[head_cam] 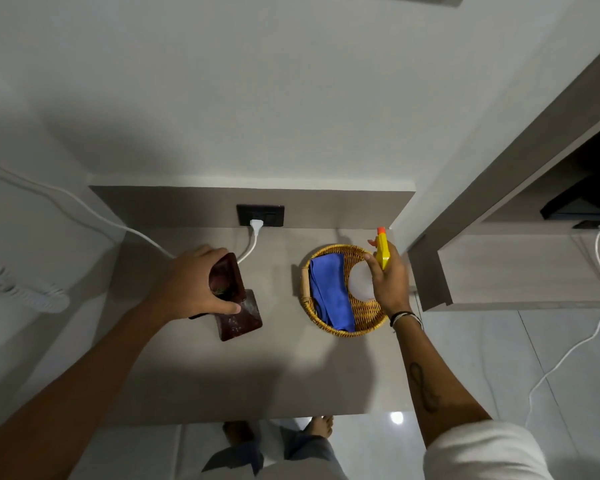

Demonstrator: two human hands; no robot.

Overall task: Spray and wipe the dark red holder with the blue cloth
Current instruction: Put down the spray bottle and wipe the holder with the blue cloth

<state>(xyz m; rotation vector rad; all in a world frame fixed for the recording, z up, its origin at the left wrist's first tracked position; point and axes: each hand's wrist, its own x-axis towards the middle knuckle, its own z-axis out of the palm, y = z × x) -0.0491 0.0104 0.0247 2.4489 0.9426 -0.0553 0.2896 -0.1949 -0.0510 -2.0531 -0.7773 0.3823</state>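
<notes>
The dark red holder [238,315] stands on the grey-brown counter [257,375] left of centre, its base speckled with pale marks. My left hand [191,284] is closed around its upper part. The blue cloth [329,289] lies folded in a round wicker basket [364,315] to the right. My right hand [390,282] grips a spray bottle [381,252] with a yellow head, an orange nozzle and a pale round body, over the basket's right side. Its nozzle points away from me, toward the back wall.
A black wall socket [260,215] with a white plug and cable [252,242] sits just behind the holder. Another white cable [66,199] runs off to the left. A wooden shelf unit [499,265] rises at the right. Tiled floor and my feet show below the counter's front edge.
</notes>
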